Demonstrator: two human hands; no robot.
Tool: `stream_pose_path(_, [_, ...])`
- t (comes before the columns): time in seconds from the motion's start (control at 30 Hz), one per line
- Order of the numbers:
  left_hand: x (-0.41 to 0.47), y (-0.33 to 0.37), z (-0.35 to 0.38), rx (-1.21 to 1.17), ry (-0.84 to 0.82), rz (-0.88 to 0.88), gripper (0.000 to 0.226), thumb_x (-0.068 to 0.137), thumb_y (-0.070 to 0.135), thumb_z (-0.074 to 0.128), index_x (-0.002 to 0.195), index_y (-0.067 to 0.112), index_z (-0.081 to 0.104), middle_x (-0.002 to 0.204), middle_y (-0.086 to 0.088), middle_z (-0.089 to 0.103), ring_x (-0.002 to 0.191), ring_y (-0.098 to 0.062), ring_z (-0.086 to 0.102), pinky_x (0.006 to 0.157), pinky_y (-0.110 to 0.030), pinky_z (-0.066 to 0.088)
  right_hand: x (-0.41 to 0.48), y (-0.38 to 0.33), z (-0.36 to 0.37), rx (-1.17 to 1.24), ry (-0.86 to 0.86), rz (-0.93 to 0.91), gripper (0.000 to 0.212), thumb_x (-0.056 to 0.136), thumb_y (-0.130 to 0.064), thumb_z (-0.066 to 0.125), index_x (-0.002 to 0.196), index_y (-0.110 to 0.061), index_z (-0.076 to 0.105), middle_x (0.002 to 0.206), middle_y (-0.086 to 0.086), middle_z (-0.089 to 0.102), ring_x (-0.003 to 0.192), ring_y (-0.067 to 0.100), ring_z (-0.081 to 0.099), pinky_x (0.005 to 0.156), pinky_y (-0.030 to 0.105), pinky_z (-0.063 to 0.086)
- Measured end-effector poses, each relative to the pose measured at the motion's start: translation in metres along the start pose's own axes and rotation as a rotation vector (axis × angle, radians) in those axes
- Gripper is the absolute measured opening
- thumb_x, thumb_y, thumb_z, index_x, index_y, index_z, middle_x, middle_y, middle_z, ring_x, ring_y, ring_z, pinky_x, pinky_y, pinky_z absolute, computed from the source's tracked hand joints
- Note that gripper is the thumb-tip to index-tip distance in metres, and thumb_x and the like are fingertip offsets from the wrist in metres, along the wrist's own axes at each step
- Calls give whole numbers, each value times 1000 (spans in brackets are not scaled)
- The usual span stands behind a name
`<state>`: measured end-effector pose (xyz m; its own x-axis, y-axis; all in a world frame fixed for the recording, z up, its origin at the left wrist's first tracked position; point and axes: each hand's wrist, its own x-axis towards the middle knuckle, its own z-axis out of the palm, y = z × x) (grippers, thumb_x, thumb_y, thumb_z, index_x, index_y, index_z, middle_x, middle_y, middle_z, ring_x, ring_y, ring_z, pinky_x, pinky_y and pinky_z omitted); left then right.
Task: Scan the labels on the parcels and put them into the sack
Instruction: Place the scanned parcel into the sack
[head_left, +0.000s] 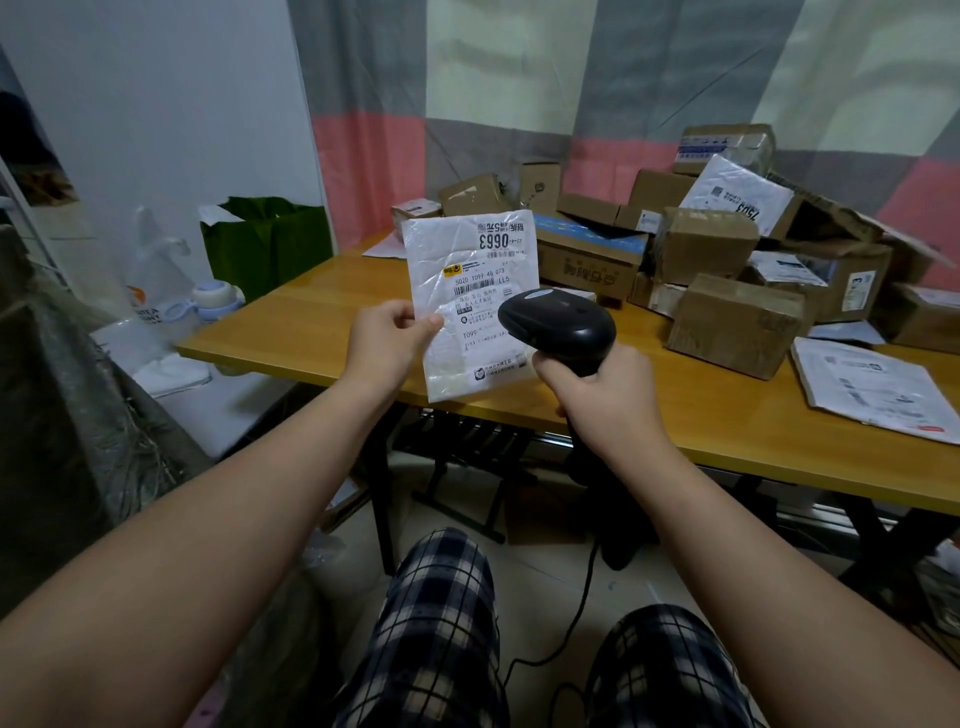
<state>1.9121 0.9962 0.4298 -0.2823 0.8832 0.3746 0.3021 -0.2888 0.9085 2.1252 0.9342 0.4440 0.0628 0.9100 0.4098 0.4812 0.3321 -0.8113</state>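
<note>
One mailer (470, 306), pinched by left hand (387, 340) above the bench (322, 312), faces scanner (558, 325) gripped in right hand (602, 387); next the sack (57, 395), probably left of bench.

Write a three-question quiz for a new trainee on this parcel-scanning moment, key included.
1. Multiple choice: which hand grips the black scanner? A) left B) right C) neither
2. True or false: the white parcel lies flat on the table.
3. Fill in: the scanner's head is aimed at the parcel's printed ____.
Key: 1 B, the right hand. 2 False: the left hand holds it upright above the table's near edge. 3 label.
</note>
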Motion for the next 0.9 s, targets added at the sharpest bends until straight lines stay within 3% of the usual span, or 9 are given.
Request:
stream_pose_path(0.2, [-9, 9, -3, -37, -5, 11, 9, 87, 10, 68, 79, 14, 65, 72, 3, 64, 55, 8, 57, 53, -8, 43, -4, -2, 3, 15, -13, -26, 21, 79, -31, 71, 81, -10, 68, 65, 6, 65, 68, 24, 66, 66, 46, 55])
stream_pose_path(0.37, [-45, 12, -41, -76, 19, 50, 11, 89, 16, 67, 87, 26, 66, 86, 3, 70, 74, -2, 65, 65, -16, 52, -19, -8, 29, 96, -124, -54, 16, 77, -28, 75, 71, -17, 66, 55, -4, 61, 58, 12, 59, 56, 32, 47])
stream_pose_path(0.5, [-97, -15, -111, 14, 181, 11, 7, 89, 18, 67, 86, 24, 66, 81, -1, 66, 76, -11, 58, 70, -26, 48, -51, -16, 86, 210, -315, -30, 43, 60, -59, 67, 84, -23, 71, 72, -13, 70, 73, -3, 64, 66, 20, 51])
stream_pose_path(0.6, [-143, -42, -177, 156, 352, -70, 6, 90, 19, 65, 85, 22, 65, 79, 5, 67, 72, -7, 58, 67, -25, 48, -78, -20, 140, 217, -483, -37, 47, 59, -61, 63, 88, -25, 72, 85, -10, 74, 87, 3, 68, 80, 34, 56])
stream_pose_path(0.7, [-190, -68, -239, 271, 519, -205, 11, 92, 15, 60, 84, 21, 64, 76, 11, 67, 69, -3, 56, 61, -17, 46, -106, -27, 188, 189, -625, -78, 42, 65, -48, 70, 89, -14, 71, 85, 1, 74, 86, 15, 69, 78, 44, 56])
stream_pose_path(0.8, [-236, -92, -285, 407, 603, -381, 12, 91, 8, 56, 81, 11, 61, 77, -7, 63, 72, -16, 53, 63, -31, 42, -132, -35, 225, 135, -767, -116, 27, 74, -38, 76, 86, -15, 69, 79, 2, 72, 80, 18, 68, 74, 44, 56])
stream_pose_path(0.9, [-280, -107, -315, 478, 652, -518, 19, 83, 23, 54, 73, 8, 58, 72, -18, 60, 68, -20, 51, 62, -34, 40, -155, -41, 254, 73, -879, -180, 23, 75, -38, 76, 80, -18, 65, 77, 1, 70, 79, 20, 66, 71, 37, 54])
